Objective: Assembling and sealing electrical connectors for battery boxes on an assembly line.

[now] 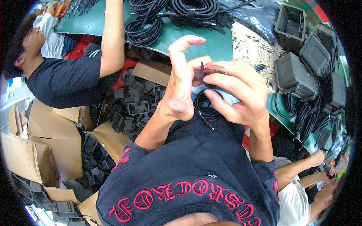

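Both of my hands are raised over my lap, close together. My left hand (180,84) has its index finger and thumb stretched away, while the other fingers curl against a small dark part (198,74). From the right, my right hand (243,90) pinches a thin black cable (215,70) with a red wire (215,67) beside it, at that part. Fingers hide most of the joint between them. Beneath the hands lies a coiled black cable (203,104) with a plug end (209,124) hanging toward me. A black cylindrical end (259,67) sticks out behind my right hand.
A green table (181,49) ahead carries coiled black ribbed cables (145,32). Grey plastic housings (296,73) stand to its right. Cardboard boxes (56,139) and loose grey cases (132,107) are at left. One person (64,83) sits left, another (301,192) lower right.
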{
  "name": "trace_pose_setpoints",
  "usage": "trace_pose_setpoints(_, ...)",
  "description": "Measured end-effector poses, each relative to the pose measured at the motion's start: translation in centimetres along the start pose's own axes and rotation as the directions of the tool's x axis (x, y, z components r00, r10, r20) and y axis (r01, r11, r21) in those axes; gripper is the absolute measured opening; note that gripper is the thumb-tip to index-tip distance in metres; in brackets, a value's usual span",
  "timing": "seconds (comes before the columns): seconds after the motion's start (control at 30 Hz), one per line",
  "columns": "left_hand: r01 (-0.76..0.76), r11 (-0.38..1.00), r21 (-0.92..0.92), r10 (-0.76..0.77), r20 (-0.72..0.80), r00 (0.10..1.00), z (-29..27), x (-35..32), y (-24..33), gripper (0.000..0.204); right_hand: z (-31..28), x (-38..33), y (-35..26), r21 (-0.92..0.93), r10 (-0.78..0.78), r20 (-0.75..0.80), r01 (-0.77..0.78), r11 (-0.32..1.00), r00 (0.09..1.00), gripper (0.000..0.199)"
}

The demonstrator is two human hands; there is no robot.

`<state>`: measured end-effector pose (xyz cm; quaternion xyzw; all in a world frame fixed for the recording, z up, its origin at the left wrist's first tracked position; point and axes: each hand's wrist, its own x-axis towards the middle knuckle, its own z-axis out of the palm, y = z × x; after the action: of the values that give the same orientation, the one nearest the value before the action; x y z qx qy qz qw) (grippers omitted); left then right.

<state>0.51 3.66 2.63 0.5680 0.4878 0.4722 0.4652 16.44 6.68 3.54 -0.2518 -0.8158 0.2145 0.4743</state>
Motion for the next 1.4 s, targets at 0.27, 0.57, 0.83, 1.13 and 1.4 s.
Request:
trace_pose_setpoints(0.27, -0.262, 0.942, -0.21, 0.282, 0.069, 0.957, 0.0, 0.5, -2.8, 0.085, 1.7, -1.9, 0.9, 0.191, 0.334, -0.315, -0.286, 0.939, 0.888, 0.017)
trace_pose_setpoints(0.57, -0.41, 0.823, 0.393, 0.543, -0.334, 0.771, 1.7, -0.4, -3.1, 0.025, -0.2, -0.1, 1.6, 0.164, 0.132, -0.232, -0.095, 0.982, 0.964, 0.022)
trace_pose_setpoints(0.83, -0.307, 0.937, -0.164, 0.251, -0.293, 0.923, 1.6, -0.7, -1.4, 0.032, -2.4, 1.7, 1.9, 0.042, -0.119, -0.127, 0.125, 0.991, 0.985, 0.025)
trace_pose_setpoints(1.13, -0.377, 0.91, -0.172, 0.342, -0.201, 0.918, 1.4, -0.7, -1.1, 0.045, -2.4, 1.3, 1.4, 0.332, 0.087, -0.061, -0.063, 0.941, 0.994, 0.019)
trace_pose_setpoints(1.4, -0.465, 0.873, -0.144, 0.455, -0.099, 0.885, 0.2, -0.7, -1.5, 0.029, -4.2, 2.6, 1.0, 0.212, -0.045, 0.098, 0.024, 0.977, 0.994, 0.017)
